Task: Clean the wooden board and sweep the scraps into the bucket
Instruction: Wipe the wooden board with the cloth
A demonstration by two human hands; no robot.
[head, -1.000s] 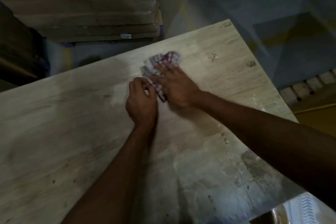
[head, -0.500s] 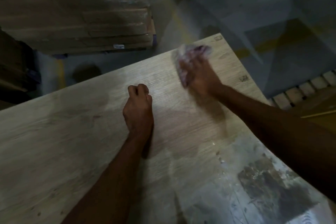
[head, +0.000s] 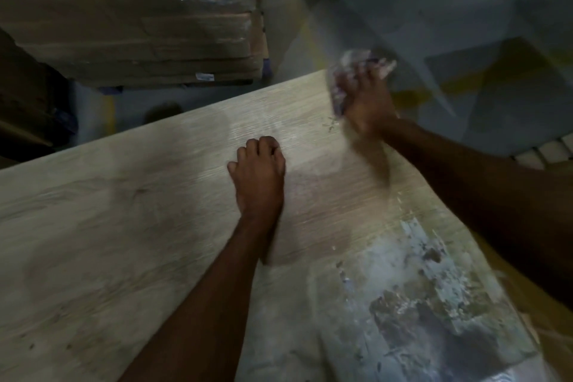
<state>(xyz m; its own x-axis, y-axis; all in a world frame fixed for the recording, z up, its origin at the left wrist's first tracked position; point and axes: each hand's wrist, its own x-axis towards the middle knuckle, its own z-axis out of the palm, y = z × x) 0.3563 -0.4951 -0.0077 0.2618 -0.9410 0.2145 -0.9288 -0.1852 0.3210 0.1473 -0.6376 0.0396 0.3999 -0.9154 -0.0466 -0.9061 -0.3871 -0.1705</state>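
Pale wood grain fills the view, and at the near right corner of the wooden board [head: 124,242] a grey and white stained patch [head: 434,304], speckled with flecks, is unwiped, so by my reckoning the cleaning is well short of done. Further in, toward the middle of the board, the left hand [head: 259,174] rests clenched, knuckles down and holding nothing. It has kept that place over the last second while the other arm travelled, so it looks to be bracing. A second ago the right hand [head: 366,102] lay just beside it, pressing the cloth [head: 362,65] flat near the board's middle. It has since swept away to the far right edge of the board, and the two hands are now well apart. The right hand grasps the cloth, which is bunched under and past its fingers and partly overhangs that far edge, though blur hides the exact grip. A few pale scraps [head: 330,125] lie on the board just on the near side of that hand, which suggests the stroke is driving loose bits toward the edge and some were left behind. No bucket is in view, so I cannot tell whether anything pushed off would land in it. Beyond the board's far edge lie the grey floor [head: 434,9] and a plastic-wrapped stack [head: 139,25].
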